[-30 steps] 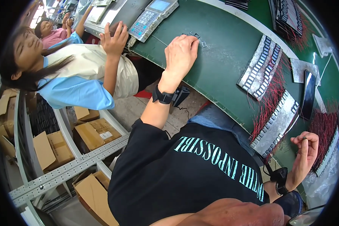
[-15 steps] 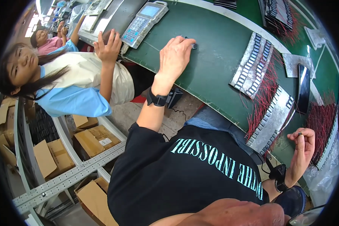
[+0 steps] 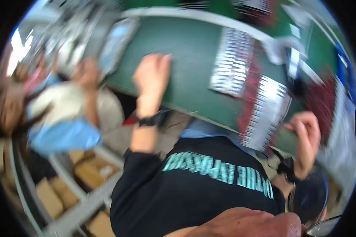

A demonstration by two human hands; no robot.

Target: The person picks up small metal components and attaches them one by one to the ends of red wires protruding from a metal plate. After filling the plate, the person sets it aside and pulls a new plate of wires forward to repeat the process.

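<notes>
Over the green tabletop (image 3: 190, 59), my left hand (image 3: 151, 75) is closed, its fingers curled and pressed together. Motion blur hides whatever they may hold. To the right, my right hand (image 3: 307, 128) is also closed, with thumb and fingertips drawn together. Anything between them is too smeared to make out. Nearest to it lies a silvery plate (image 3: 267, 114) lined with small dark-and-white pieces, with red wires along its left side. Farther back is a similar plate (image 3: 232, 61) bearing rows of such pieces and red wires.
Beyond my left hand stands a grey keypad device (image 3: 118, 43). A co-worker's raised hand (image 3: 87, 73) is near it. A glossy black object (image 3: 294, 65) lies at the right, by more red wires (image 3: 320, 100) and clear plastic (image 3: 338, 138). Cardboard boxes (image 3: 93, 173) sit on a metal rack at lower left.
The whole view has shifted and blurred. My left hand has drawn back across the tabletop, away from the small dark piece it was at. My right hand's fingers are more curled.
</notes>
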